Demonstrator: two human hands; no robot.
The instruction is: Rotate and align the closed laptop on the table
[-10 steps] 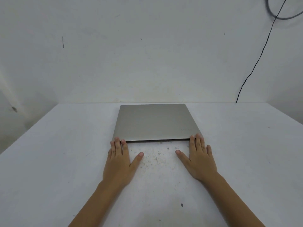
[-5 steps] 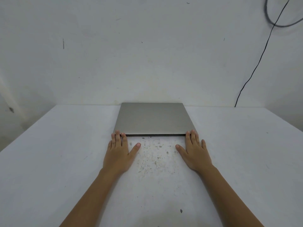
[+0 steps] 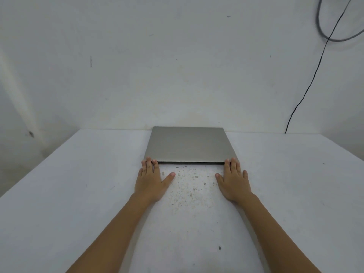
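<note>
Plainly, grip: none closed on anything; both hands flat and spread, palms down, thumbs splayed inward toward each other.
Left hand [image 3: 150,181]: flat on the table, fingertips [image 3: 149,160] pressed against the near left corner of the laptop, thumb pointing right across the bare surface.
Right hand [image 3: 234,181]: flat on the table, fingertips [image 3: 233,160] touching the near right corner of the laptop, little finger spread out to the right, clear of the edge.
Forearms: bare, reaching in from the bottom of the view, angled inward toward the laptop.
Laptop [image 3: 189,144]: closed, grey-silver, lying flat; near edge running straight across between the two hands, far edge at the back of the table, close against the wall; sides squared with the table as far as the wide lens lets on.
Table [image 3: 78,194]: white, matte, scuffed.
Worn patch [image 3: 189,186]: speckled brownish chips between the two thumbs, just in front of the laptop's near edge.
Dark speck [image 3: 219,248]: small mark on the table, between the forearms, nearer the right one.
Wall [image 3: 177,66]: white, with a few small marks and a short dark vertical line at left.
Black cable [image 3: 313,75]: thin, running down the wall at right to the table's back edge, well apart from the laptop.
Grey cable [image 3: 323,34]: thicker loop in the upper right corner, crossing the black one.
</note>
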